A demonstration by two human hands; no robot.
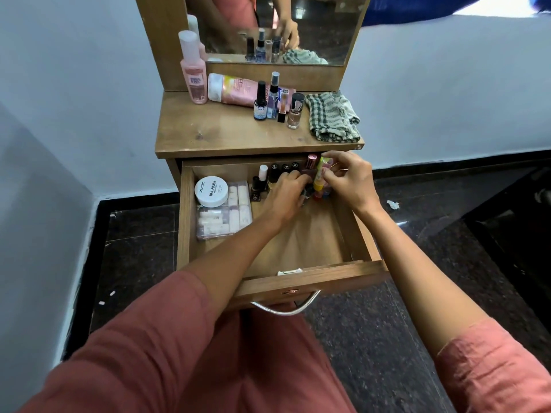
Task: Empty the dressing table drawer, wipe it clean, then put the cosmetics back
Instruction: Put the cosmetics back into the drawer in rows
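The wooden drawer [316,281] of the dressing table is pulled open. Inside at the back stand several dark nail polish bottles [269,174]. At the left lie a white nail polish remover tub [211,190] and a clear plastic case [229,216]. My left hand [286,195] reaches into the back of the drawer, fingers curled around small bottles. My right hand [347,180] pinches a yellow and pink tube [319,175] beside a pink-capped bottle [311,162]. On the tabletop [214,135] stand several small bottles [275,99] and a checked cloth [331,116].
A tall pink bottle [193,70] stands and a pink tube [235,89] lies at the back of the tabletop, under the mirror [313,22]. Light walls flank the table. The floor is dark stone [402,308], with a dark furniture edge at the right.
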